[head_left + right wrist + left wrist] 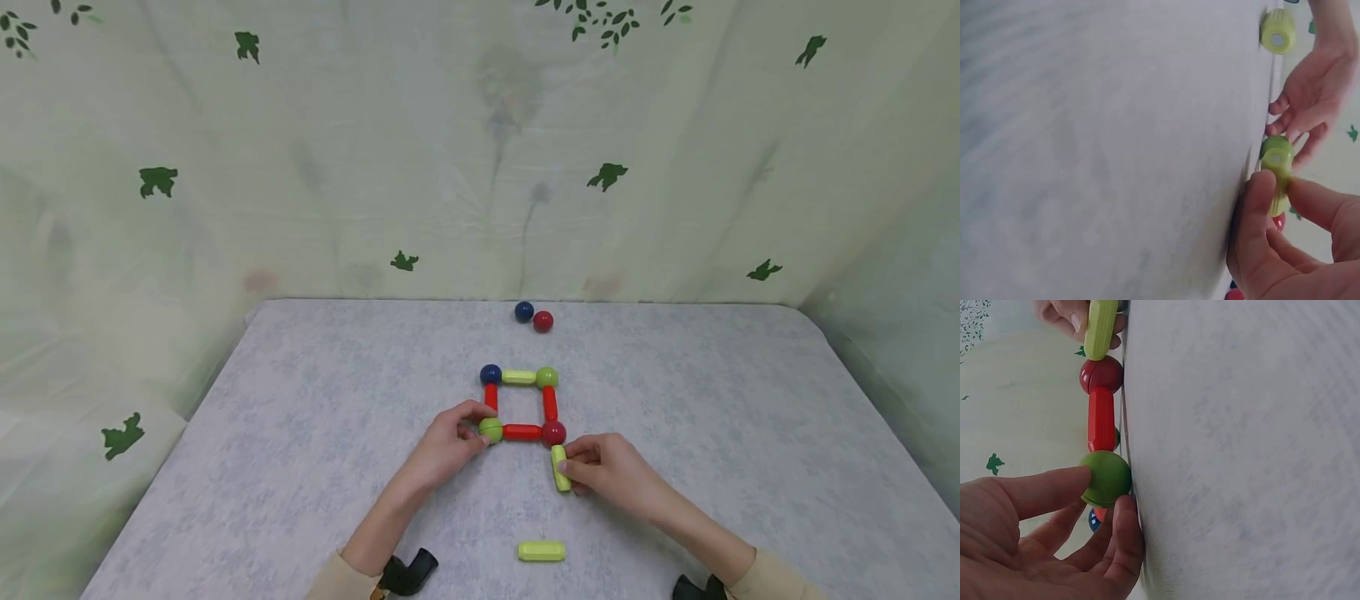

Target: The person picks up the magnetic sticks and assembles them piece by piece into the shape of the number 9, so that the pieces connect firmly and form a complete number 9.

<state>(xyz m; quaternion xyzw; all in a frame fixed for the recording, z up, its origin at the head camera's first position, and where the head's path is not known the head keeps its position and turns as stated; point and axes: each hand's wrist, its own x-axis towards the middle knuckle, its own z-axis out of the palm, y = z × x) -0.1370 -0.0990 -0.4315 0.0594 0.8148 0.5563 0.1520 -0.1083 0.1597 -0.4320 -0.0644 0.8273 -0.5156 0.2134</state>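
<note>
A square of building sticks and balls lies on the table. Its corners are a blue ball, a light green ball, a red ball and a green ball. Red sticks form three sides and a yellow-green stick the far side. My left hand pinches the near-left green ball between thumb and fingers. My right hand pinches another yellow-green stick, its far end right at the red ball. In the right wrist view, a small disc shows in this stick's near end.
One more yellow-green stick lies near the table's front. Behind the square, a loose blue ball and a loose red ball sit by the table's back edge. A leaf-patterned cloth hangs behind the table.
</note>
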